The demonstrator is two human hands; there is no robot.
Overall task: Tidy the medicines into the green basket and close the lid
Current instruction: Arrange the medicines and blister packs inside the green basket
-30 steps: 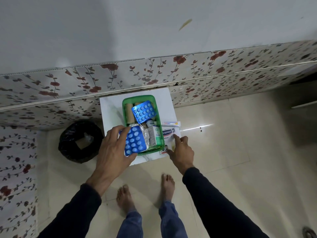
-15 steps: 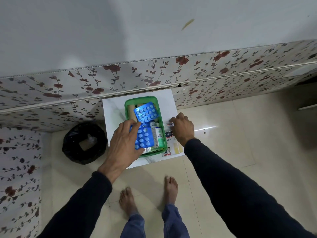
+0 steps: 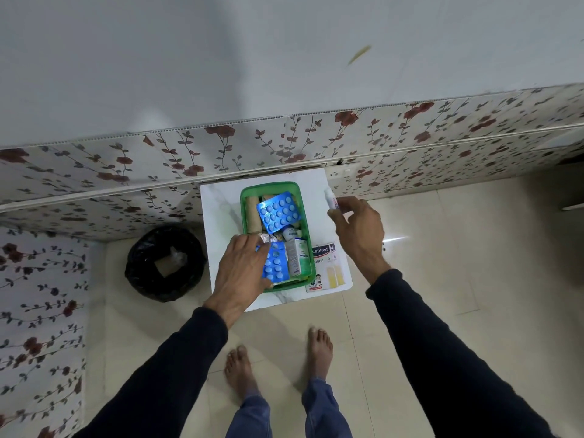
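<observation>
The green basket [image 3: 299, 191] stands open on a small white table [image 3: 221, 210]. Inside lie a blue blister pack [image 3: 278, 213], a beige roll [image 3: 253, 219], a small bottle [image 3: 289, 233] and a green-white box [image 3: 297, 257]. My left hand [image 3: 243, 270] rests on a second blue blister pack [image 3: 275, 263] at the basket's near left corner. My right hand [image 3: 357, 229] is lifted to the right of the basket and pinches a small white tube [image 3: 330, 197]. A plaster box [image 3: 325, 267] lies on the table to the right of the basket. No lid is in view.
A black-lined bin [image 3: 164, 263] stands on the floor left of the table. A floral-panelled wall [image 3: 284, 143] runs right behind the table. My bare feet [image 3: 278, 361] are on beige floor tiles just in front of it.
My left hand has carried the second blister pack from the basket's edge down into the basket. My right hand left the plaster box, picked up the white tube and lifted it.
</observation>
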